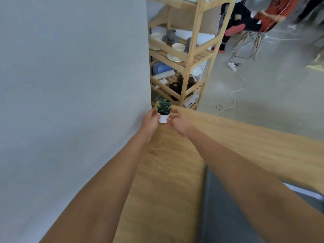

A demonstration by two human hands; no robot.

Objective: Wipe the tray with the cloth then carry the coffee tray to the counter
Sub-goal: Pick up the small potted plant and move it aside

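**A:** Where is the tray from your seat?

**B:** I see a dark grey flat slab (226, 207) at the near right of the wooden counter (166, 172), partly under the right forearm. I cannot tell whether it is the tray; it is blurred and its right side is hidden. I cannot make out any cloth.

**A:** And the hands?

**B:** Both are stretched to the far left corner of the counter, against the grey wall (70, 85). Between them stands a small white pot (164, 118) with a green succulent (164, 106), upright. The left hand (150, 122) is curled narrowly around the pot's left side, thumb and fingers touching it. The right hand (179, 123) is half open just beside the pot's right side, fingertips at its wall; whether they touch it I cannot tell.

**A:** Beyond that?

**B:** Behind the corner stands a wooden shelf rack (191, 55) with cups and saucers (175, 50) on a middle shelf. To the far right, a white cable (235, 92) with a power strip lies on the grey floor.
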